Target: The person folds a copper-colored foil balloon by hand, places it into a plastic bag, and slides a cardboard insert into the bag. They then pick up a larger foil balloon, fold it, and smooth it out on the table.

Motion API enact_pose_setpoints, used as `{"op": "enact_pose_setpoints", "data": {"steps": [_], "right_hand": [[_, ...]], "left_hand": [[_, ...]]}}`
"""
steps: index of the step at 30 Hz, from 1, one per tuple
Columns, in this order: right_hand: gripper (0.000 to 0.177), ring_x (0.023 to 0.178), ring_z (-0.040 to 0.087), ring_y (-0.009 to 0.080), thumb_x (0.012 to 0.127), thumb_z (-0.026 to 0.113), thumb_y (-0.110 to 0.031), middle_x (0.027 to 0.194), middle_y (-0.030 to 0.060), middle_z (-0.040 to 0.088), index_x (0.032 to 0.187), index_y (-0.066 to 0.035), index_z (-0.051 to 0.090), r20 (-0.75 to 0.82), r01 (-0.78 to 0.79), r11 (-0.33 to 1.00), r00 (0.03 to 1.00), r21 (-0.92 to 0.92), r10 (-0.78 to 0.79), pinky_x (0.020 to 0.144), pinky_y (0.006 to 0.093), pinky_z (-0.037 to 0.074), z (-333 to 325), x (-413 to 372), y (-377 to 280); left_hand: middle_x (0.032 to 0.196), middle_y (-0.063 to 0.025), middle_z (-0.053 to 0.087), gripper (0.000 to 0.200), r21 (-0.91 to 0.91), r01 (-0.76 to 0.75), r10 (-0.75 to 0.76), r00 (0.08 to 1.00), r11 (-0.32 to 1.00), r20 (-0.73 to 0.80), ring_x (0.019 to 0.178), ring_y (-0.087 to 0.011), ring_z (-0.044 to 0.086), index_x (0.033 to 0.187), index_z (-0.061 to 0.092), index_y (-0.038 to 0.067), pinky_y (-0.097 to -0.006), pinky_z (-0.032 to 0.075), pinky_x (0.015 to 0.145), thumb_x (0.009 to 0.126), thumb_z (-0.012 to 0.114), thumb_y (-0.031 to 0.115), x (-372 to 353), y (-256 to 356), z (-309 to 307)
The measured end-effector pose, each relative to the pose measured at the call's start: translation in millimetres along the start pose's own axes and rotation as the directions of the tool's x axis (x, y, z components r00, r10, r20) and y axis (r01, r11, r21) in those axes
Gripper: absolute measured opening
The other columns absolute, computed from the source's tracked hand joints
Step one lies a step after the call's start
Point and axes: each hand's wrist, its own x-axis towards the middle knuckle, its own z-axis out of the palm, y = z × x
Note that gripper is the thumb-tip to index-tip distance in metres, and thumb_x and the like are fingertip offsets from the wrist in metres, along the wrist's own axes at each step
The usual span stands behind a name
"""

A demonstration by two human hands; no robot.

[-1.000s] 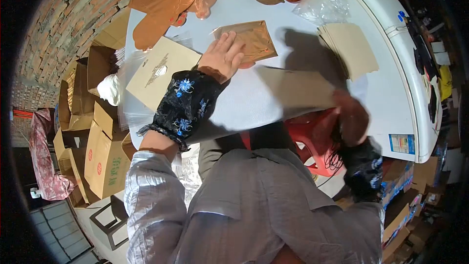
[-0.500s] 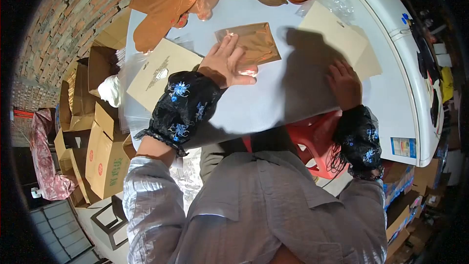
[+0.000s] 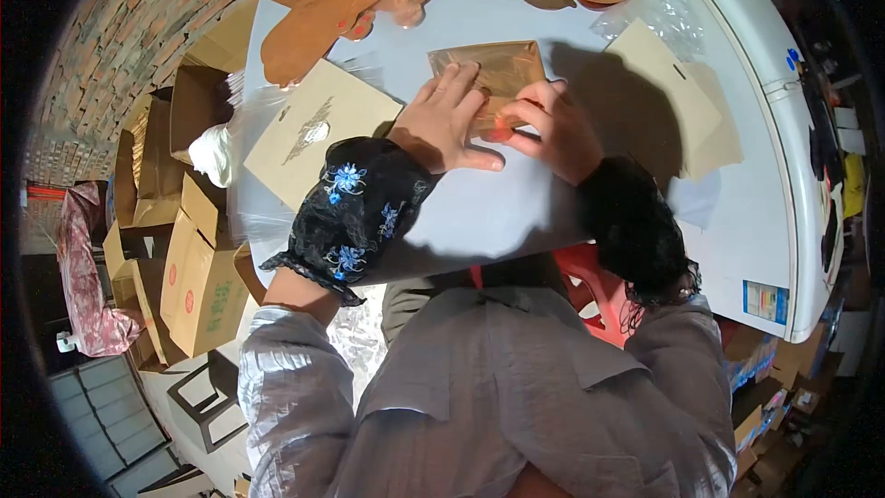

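Spreading its fingers, the left hand (image 3: 444,124) lies left on the packet (image 3: 512,63). The right hand (image 3: 560,132) curls by the near edge, grip unclear.

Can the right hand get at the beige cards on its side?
Probably yes: nothing visible blocks the tabletop between the right hand and the beige cards, though its fingers are at the copper-coloured packet.

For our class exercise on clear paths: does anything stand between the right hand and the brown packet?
Nothing visible does: the right hand is at the near edge of the brown packet. The left hand lies over the packet's left part.
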Motion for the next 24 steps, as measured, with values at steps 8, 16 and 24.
{"op": "enact_pose_setpoints", "data": {"steps": [8, 16, 24], "right_hand": [[0.018, 0.077, 0.056, 0.0265, 0.078, 0.071, -0.022, 0.077, 0.0080, 0.059, 0.078, -0.006, 0.063, 0.060, -0.120, 0.984, 0.992, 0.128, 0.114, 0.072, 0.0376, 0.044, 15.9, 18.2, 16.7], [0.019, 0.069, 0.055, 0.0233, 0.077, 0.073, -0.018, 0.072, 0.0067, 0.056, 0.079, -0.005, 0.059, 0.154, -0.347, 0.886, 0.937, 0.308, 0.313, 0.067, 0.0358, 0.044, 20.5, 21.3, 14.9], [0.012, 0.074, 0.053, 0.0233, 0.079, 0.070, -0.013, 0.076, 0.0056, 0.055, 0.084, -0.006, 0.062, 0.078, -0.159, 0.972, 0.986, 0.172, 0.147, 0.069, 0.0320, 0.045, 16.9, 23.1, 10.1]], "left_hand": [[0.131, -0.0200, 0.047, 0.043, 0.189, -0.112, 0.151, 0.967, 0.976, -0.205, 0.127, -0.0394, 0.042, 0.114, 0.052, 0.002, -0.0474, 0.036, 0.104, 0.096, 0.051, 0.041, 0.4, -3.3, 16.0], [0.122, -0.0163, 0.052, 0.026, -0.259, 0.112, -0.196, 0.925, 0.959, -0.325, 0.125, -0.0336, 0.047, 0.118, 0.050, 0.007, -0.0440, 0.037, 0.102, 0.093, 0.054, 0.014, 6.0, 2.7, 28.8], [0.129, -0.0139, 0.051, 0.019, -0.143, 0.064, -0.109, 0.936, 0.988, -0.334, 0.127, -0.0340, 0.045, 0.110, 0.053, 0.010, -0.0443, 0.036, 0.104, 0.091, 0.056, 0.012, 3.9, 3.6, 27.3]]}}
